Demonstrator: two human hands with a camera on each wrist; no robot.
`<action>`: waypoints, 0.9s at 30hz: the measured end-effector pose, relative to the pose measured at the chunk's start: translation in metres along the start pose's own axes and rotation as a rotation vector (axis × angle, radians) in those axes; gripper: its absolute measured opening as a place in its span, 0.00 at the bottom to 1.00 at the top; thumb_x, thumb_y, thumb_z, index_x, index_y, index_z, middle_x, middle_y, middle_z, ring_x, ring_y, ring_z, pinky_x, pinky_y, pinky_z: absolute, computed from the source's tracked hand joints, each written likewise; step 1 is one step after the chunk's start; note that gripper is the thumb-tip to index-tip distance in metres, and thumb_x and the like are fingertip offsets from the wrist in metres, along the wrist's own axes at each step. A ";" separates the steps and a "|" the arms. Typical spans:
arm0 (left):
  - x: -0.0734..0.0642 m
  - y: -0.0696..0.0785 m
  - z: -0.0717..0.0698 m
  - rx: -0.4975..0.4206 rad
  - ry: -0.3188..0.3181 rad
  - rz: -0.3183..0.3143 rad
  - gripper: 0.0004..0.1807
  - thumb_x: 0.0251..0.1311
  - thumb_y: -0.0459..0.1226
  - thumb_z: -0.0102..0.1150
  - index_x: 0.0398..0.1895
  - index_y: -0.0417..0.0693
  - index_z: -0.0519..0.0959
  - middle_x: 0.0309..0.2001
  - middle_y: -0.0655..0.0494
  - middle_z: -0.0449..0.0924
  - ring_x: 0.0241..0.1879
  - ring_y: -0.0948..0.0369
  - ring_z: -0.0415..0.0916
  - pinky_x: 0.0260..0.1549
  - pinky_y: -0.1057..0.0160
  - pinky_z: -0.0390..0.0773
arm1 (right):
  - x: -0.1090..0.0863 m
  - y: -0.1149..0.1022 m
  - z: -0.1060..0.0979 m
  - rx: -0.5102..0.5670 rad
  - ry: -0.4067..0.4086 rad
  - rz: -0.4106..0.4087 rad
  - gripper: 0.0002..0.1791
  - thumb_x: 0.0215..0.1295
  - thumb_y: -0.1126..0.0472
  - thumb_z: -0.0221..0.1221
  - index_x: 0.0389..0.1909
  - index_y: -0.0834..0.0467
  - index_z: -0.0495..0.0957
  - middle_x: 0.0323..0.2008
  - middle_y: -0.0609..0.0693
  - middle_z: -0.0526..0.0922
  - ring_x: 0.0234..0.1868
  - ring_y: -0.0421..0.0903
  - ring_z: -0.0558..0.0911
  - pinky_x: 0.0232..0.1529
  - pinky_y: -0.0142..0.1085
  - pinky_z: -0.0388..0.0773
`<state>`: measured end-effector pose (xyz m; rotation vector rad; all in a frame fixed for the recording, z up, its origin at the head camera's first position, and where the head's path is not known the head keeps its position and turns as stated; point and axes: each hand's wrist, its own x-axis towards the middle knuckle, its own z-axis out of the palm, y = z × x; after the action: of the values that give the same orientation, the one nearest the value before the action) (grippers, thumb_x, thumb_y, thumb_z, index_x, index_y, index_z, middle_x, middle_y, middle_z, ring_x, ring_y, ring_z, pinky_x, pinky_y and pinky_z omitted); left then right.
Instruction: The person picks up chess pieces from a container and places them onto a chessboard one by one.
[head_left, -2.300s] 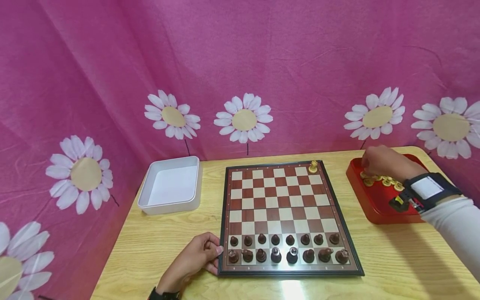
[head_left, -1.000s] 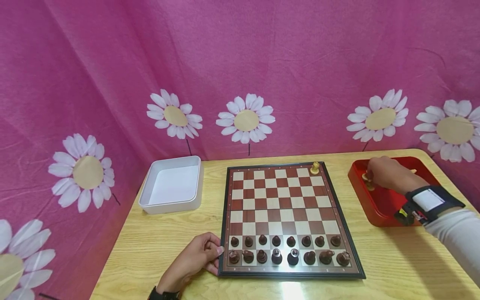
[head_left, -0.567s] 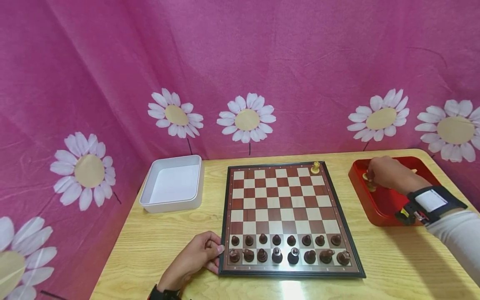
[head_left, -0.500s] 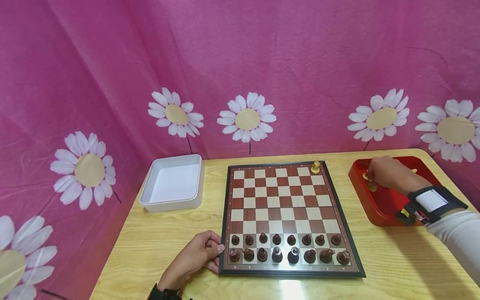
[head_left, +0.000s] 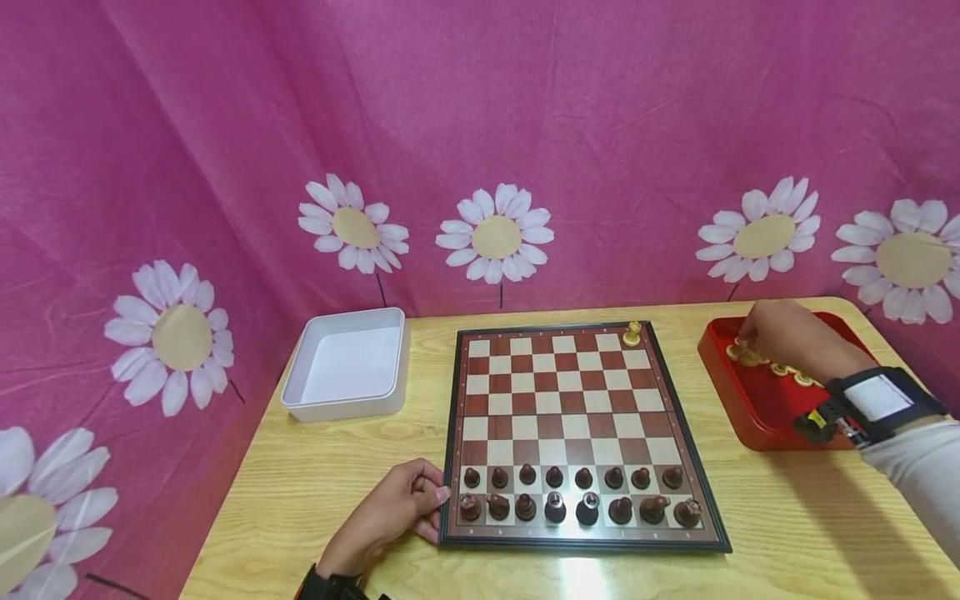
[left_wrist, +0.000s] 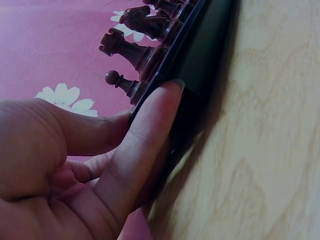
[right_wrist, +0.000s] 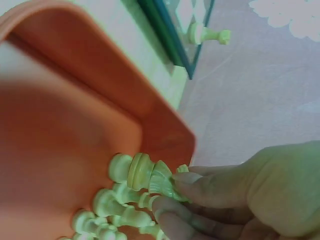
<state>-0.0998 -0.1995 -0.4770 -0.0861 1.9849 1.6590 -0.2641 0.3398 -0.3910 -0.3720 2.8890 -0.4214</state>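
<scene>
The chessboard (head_left: 558,407) lies on the table with dark brown pieces in two rows along its near side. A single yellow rook (head_left: 632,335) stands at its far right corner. My left hand (head_left: 393,504) grips the board's near left edge; in the left wrist view the thumb (left_wrist: 85,132) and a finger (left_wrist: 142,135) meet at the black rim. Over the red box (head_left: 723,396) my right hand (head_left: 791,337) pinches a yellow knight (right_wrist: 160,178) by its head between thumb and fingers. Several other yellow pieces (right_wrist: 107,202) lie in the box just under it.
A white box (head_left: 345,408) with bare floor sits at the back left of the wooden table (head_left: 300,483). Behind the table hangs a pink cloth (head_left: 600,167) with daisies. The red box's wall (right_wrist: 110,75) stands between the right hand and the board.
My right hand dipped into the red box among the yellow pieces, then lifted slightly with the knight, uncovering more pieces. My left hand stays at the board's edge.
</scene>
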 end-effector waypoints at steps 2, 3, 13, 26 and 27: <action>0.000 0.000 0.000 0.000 0.002 -0.004 0.08 0.74 0.29 0.55 0.49 0.32 0.72 0.31 0.52 0.76 0.23 0.61 0.80 0.24 0.62 0.89 | 0.000 -0.002 -0.004 -0.020 0.026 -0.011 0.08 0.62 0.70 0.66 0.38 0.72 0.87 0.24 0.54 0.85 0.23 0.45 0.75 0.22 0.35 0.78; 0.000 0.000 0.000 0.000 0.002 -0.006 0.08 0.74 0.29 0.55 0.50 0.32 0.72 0.31 0.52 0.76 0.23 0.61 0.80 0.24 0.62 0.89 | 0.000 -0.003 -0.006 -0.040 0.044 -0.022 0.07 0.61 0.71 0.66 0.38 0.72 0.87 0.24 0.54 0.85 0.23 0.45 0.75 0.22 0.35 0.77; 0.000 -0.002 0.000 0.006 0.010 -0.015 0.09 0.74 0.29 0.55 0.51 0.32 0.73 0.32 0.51 0.78 0.25 0.61 0.82 0.25 0.61 0.90 | 0.004 -0.019 -0.022 -0.087 0.167 -0.096 0.04 0.60 0.72 0.65 0.27 0.66 0.86 0.16 0.46 0.74 0.21 0.44 0.70 0.19 0.32 0.63; 0.000 0.001 0.000 -0.004 0.002 -0.010 0.09 0.74 0.29 0.55 0.51 0.32 0.72 0.32 0.51 0.77 0.24 0.61 0.81 0.24 0.62 0.90 | 0.017 -0.055 -0.022 -0.025 0.178 -0.116 0.05 0.60 0.70 0.68 0.26 0.65 0.85 0.16 0.48 0.75 0.20 0.45 0.72 0.20 0.34 0.67; 0.000 0.001 0.000 -0.004 0.003 -0.009 0.09 0.74 0.29 0.55 0.51 0.32 0.72 0.32 0.51 0.77 0.24 0.61 0.81 0.24 0.62 0.90 | 0.018 -0.058 -0.022 -0.022 0.185 -0.127 0.05 0.60 0.69 0.69 0.25 0.64 0.85 0.16 0.48 0.75 0.19 0.44 0.72 0.20 0.34 0.67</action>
<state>-0.1002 -0.1990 -0.4765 -0.0989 1.9804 1.6575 -0.2739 0.2867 -0.3559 -0.5495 3.0622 -0.4685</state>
